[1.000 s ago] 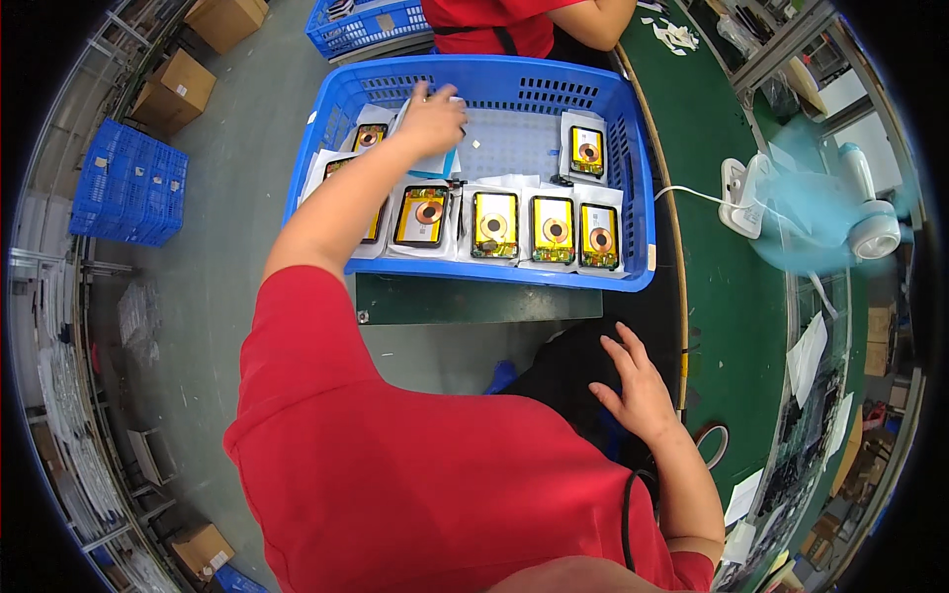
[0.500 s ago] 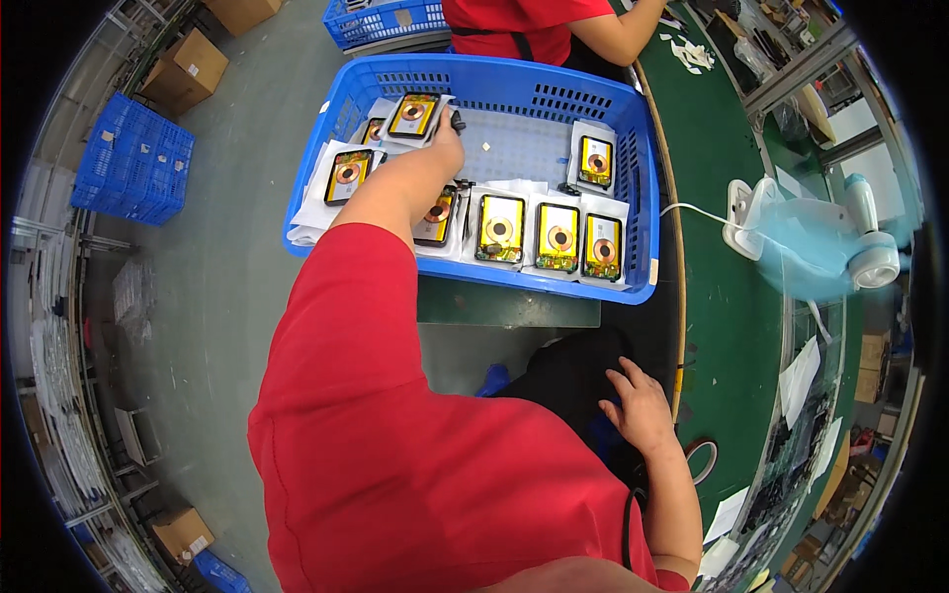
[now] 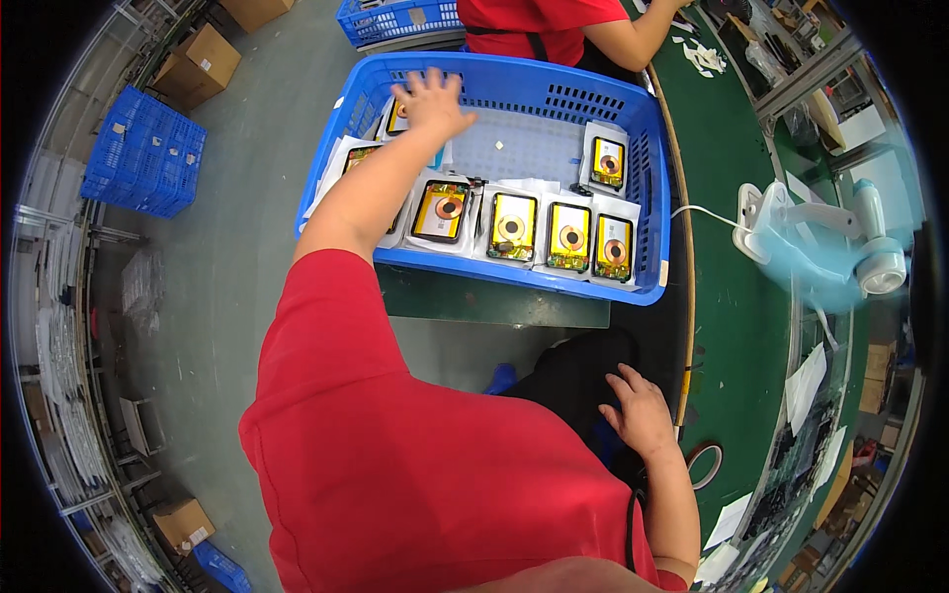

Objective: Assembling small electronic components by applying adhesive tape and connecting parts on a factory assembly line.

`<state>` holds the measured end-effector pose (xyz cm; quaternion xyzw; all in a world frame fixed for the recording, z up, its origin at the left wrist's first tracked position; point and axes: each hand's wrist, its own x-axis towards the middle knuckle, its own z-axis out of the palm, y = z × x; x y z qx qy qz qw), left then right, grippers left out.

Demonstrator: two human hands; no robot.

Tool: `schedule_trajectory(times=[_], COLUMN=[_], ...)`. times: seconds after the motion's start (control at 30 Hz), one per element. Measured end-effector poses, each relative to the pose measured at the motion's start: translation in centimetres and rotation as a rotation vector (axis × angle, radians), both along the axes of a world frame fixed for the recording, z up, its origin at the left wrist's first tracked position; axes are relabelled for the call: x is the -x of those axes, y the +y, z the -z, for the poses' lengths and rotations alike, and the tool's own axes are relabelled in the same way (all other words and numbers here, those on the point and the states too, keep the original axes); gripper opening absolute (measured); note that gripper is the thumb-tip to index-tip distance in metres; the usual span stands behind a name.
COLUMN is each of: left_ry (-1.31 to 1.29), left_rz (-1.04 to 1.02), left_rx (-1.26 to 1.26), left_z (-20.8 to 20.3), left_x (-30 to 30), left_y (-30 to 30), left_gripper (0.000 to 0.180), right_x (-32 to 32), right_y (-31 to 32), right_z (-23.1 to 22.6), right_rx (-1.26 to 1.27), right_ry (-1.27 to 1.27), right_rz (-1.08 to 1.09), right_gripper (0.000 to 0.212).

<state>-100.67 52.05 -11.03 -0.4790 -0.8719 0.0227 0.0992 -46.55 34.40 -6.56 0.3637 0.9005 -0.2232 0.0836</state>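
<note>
Left hand has fingers splayed; just left, a black-rimmed, yellow-faced rectangular electronic unit seems light, stiff, fragile, best held by its edges. Right hand: fingers apart.

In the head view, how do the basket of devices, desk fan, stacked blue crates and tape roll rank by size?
1. Basket
2. Desk fan and stacked blue crates: too alike to rank
3. Tape roll

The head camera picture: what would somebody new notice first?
Probably the big blue basket near the top middle, with yellow-faced devices lined along its near side. Next, the left hand, fingers spread, at its far left. Then the blurry light-blue fan on the green bench at the right.
</note>
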Motion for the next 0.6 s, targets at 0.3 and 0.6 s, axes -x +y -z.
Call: schedule_trajectory(times=[0.3, 0.6], left_ry=[-0.647, -0.831], left_rz=[-0.409, -0.276], left_rx=[0.079, -0.108], left_z=[2.4, 3.7], left_x=[6.9, 12.0], left_y=[-0.7, -1.8], left_gripper=[0.136, 0.138], right_x=[0.2, 0.3], right_y=[-0.8, -1.2], right_z=[-0.2, 0.1], right_rx=[-0.018, -0.018], right_ry=[0.022, 0.022], right_rz=[-0.009, -0.016], right_gripper=[0.053, 0.054])
